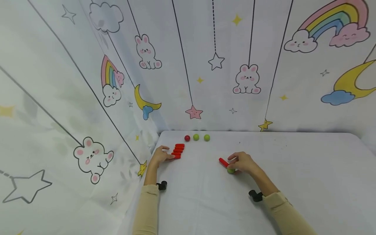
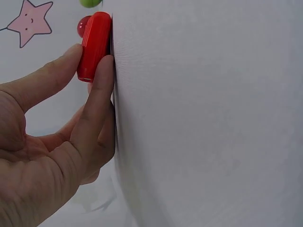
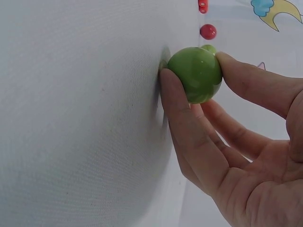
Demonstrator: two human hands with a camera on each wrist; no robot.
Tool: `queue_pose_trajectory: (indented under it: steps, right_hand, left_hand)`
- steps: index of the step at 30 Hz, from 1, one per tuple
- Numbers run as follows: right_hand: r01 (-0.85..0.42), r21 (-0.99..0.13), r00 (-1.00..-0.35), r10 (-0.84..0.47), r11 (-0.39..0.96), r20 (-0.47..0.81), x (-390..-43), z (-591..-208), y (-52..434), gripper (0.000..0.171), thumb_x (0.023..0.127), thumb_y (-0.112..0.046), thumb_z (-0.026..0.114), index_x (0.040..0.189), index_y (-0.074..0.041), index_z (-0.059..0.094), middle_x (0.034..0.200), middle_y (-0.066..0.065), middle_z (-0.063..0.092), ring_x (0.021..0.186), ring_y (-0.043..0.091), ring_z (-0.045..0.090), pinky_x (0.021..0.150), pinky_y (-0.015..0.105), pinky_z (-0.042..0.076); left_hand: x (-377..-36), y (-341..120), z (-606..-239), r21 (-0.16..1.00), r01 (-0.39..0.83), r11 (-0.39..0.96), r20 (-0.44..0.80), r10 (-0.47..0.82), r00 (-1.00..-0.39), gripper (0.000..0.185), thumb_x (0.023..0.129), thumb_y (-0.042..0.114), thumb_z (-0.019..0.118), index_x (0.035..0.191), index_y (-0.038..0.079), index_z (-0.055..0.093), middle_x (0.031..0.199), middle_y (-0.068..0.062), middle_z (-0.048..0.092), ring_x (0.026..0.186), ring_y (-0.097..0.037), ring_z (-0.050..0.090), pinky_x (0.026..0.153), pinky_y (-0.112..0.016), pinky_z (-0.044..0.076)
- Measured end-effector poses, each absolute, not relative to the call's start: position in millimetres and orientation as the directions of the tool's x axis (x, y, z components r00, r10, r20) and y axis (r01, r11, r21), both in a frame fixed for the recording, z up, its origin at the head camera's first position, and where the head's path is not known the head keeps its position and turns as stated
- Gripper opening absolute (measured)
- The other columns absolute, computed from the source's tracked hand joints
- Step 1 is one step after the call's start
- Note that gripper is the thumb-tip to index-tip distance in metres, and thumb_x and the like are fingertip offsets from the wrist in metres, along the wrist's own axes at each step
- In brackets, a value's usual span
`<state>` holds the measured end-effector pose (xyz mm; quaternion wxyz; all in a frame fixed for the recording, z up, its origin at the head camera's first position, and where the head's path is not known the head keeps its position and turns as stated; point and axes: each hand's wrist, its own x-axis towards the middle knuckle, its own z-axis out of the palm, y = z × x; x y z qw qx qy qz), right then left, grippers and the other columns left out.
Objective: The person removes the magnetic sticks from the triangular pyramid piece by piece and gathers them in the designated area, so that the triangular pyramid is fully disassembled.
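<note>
A green ball (image 3: 196, 73) is pinched between thumb and fingers of the right hand (image 1: 243, 163), low on the white table (image 1: 293, 169), just beside 1 loose red cylinder (image 1: 223, 162). The left hand (image 1: 160, 156) pinches the nearest cylinder (image 2: 93, 45) of the red row, as if to keep it aligned.

Head camera: looks forward and down from above my arms, far back, takes in whole white cloth-covered table (image 1: 293, 169) and printed fabric backdrop (image 1: 205, 65). Left wrist camera: very close behind my left hand (image 2: 52, 156), faces along tabletop past red wooden cylinder (image 2: 93, 45) in my pinch. Right wrist camera: equally close behind my right hand (image 3: 236, 156), faces past green wooden ball (image 3: 196, 73) in my pinch. Both wrist views share far small red ball (image 2: 83, 26) beyond each grip; head view covers all.
</note>
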<state>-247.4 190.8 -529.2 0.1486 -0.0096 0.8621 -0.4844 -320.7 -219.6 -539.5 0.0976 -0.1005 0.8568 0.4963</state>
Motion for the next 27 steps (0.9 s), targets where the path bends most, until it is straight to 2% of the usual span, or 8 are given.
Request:
queue_pose_trajectory:
  steps: [9,14,19,24,27]
  right_hand:
    - [0.117,-0.837,-0.954,-0.172,0.534,-0.243,-245.5,-526.8,190.0,0.035,0.089,-0.006,0.080,0.121,0.003,0.068,0.102,0.013,0.072,0.089,0.025,0.069,0.072,0.040,0.064]
    - [0.112,-0.841,-0.954,-0.179,0.529,-0.240,-246.3,-528.9,190.7,0.037,0.088,-0.005,0.082,0.121,0.003,0.068,0.101,0.012,0.073,0.089,0.025,0.070,0.072,0.040,0.064]
    - [0.114,-0.841,-0.957,-0.170,0.530,-0.236,-247.7,-531.0,192.1,0.038,0.085,-0.005,0.084,0.120,0.002,0.069,0.100,0.010,0.073,0.087,0.022,0.070,0.072,0.039,0.064]
    - [0.116,-0.843,-0.955,-0.173,0.525,-0.240,-247.6,-529.9,192.7,0.041,0.085,-0.004,0.084,0.122,0.003,0.068,0.100,0.010,0.073,0.086,0.022,0.070,0.072,0.040,0.064]
    - [0.121,-0.844,-0.954,-0.173,0.523,-0.244,-247.4,-529.1,193.3,0.041,0.085,-0.004,0.084,0.122,0.003,0.068,0.100,0.010,0.073,0.086,0.022,0.070,0.072,0.040,0.064]
  left_hand:
    - [-323.1,-218.0,-548.6,0.839,-0.235,0.491,-0.207,-0.111,-0.972,0.058,0.086,0.010,0.085,0.136,0.000,0.057,0.132,-0.026,0.058,0.115,-0.034,0.054,0.099,-0.044,0.051]
    - [-326.2,-216.1,-550.0,0.828,-0.254,0.500,-0.218,-0.130,-0.967,0.059,0.085,0.010,0.087,0.135,0.000,0.058,0.126,-0.022,0.060,0.110,-0.031,0.056,0.087,-0.033,0.056]
    - [-324.1,-211.7,-544.1,0.812,-0.245,0.530,-0.203,-0.137,-0.970,0.062,0.085,0.014,0.088,0.137,0.001,0.057,0.120,-0.022,0.062,0.093,-0.026,0.061,0.074,-0.028,0.055]
    - [-319.6,-200.7,-531.9,0.819,-0.206,0.535,-0.156,-0.138,-0.978,0.062,0.088,0.017,0.085,0.140,0.002,0.055,0.132,-0.026,0.058,0.089,-0.027,0.068,0.080,-0.032,0.060]
    - [-317.1,-190.1,-526.2,0.825,-0.176,0.538,-0.127,-0.128,-0.984,0.058,0.090,0.018,0.083,0.139,0.004,0.056,0.133,-0.026,0.056,0.095,-0.029,0.066,0.082,-0.034,0.061]
